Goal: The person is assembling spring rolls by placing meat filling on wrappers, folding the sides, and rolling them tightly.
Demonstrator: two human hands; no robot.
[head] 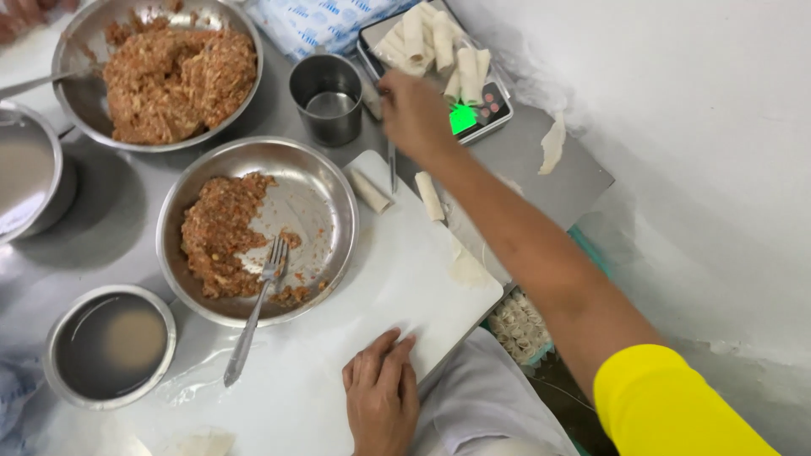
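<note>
Two rolls (401, 192) lay on white board (397, 279); right hand (414, 114) reached to scale tray (439, 51), grip unclear. Left hand (382, 397) rested flat, released. Stacking step, seemingly; gentle placing needed next.

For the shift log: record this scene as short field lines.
left hand: left hand flat on the white board
right hand: right hand reaching to the scale piled with rolls
on board: two rolls
near bowl: filling and fork in steel bowl
far bowl: large bowl of filling
others: steel cup, liquid bowl
</note>
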